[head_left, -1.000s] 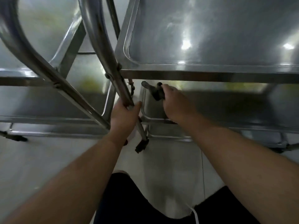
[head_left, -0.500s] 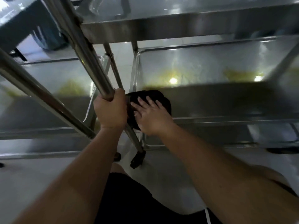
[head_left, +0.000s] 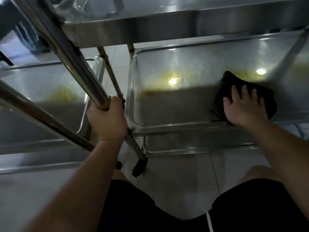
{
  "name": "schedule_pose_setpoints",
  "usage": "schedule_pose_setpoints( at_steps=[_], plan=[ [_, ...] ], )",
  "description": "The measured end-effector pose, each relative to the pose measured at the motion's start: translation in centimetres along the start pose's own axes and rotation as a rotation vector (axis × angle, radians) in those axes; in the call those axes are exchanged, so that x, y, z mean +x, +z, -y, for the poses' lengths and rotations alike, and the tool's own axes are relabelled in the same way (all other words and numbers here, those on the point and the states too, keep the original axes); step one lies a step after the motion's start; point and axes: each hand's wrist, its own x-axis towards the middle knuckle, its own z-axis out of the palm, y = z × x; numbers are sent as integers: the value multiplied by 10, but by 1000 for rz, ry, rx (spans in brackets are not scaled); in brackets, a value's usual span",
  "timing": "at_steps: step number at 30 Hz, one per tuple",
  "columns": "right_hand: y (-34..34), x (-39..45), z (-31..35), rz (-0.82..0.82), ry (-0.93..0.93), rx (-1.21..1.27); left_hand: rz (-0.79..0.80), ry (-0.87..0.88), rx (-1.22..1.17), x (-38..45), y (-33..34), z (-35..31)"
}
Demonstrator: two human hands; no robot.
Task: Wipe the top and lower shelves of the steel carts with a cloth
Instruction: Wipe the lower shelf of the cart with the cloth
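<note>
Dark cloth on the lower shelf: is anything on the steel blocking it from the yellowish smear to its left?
Nothing visible. The right hand presses the dark cloth flat on the lower shelf, with bare steel up to the yellowish smear.

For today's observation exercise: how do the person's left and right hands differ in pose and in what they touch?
The left hand curls its fingers round the cart's steel handle tube; the right hand lies flat, fingers spread. The left stays outside the cart; the right presses a dark cloth onto the lower shelf. Both are bare.
</note>
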Motion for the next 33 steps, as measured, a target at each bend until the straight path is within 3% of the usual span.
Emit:
schedule_pose_setpoints(
  at_steps=[10,13,16,19,23,26,29,33],
  plan=[
    [43,-43,261,4,-497,43,32,58,-10,2,-3,4],
    [47,-49,295,74,-728,7,41,117,10,2,-3,1],
    [39,-36,282,93,-888,-16,77,114,-11,0,-4,2],
    [34,-6,247,16,-788,-36,68,78,-13,0,-4,3],
    [14,47,163,-143,-291,-11,32,63,1,0,-3,3],
    [9,61,133,-117,-96,42,24,62,-4,0,-4,4],
    [14,54,168,-84,-133,41,32,69,-18,0,-4,5],
    [32,22,251,-23,-546,12,18,71,-8,2,-3,7]
  ],
)
